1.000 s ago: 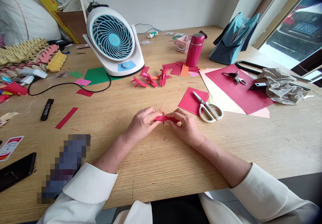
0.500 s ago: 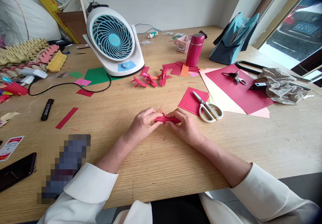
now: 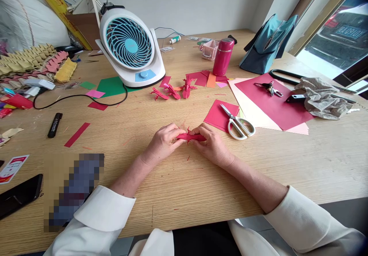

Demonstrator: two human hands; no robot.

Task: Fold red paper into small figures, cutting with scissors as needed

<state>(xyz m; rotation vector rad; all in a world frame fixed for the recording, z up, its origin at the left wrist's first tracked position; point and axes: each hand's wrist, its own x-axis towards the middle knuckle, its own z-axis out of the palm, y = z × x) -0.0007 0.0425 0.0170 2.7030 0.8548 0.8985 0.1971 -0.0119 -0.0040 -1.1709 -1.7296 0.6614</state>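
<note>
Left of the white-handled metal scissors, the folded red paper piece runs crosswise — left hand and right hand, equally near, pinched closed on opposite ends.

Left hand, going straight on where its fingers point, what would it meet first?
Likely the right hand, facing the left hand across the red folded paper both hold, though depth is unclear.
</note>
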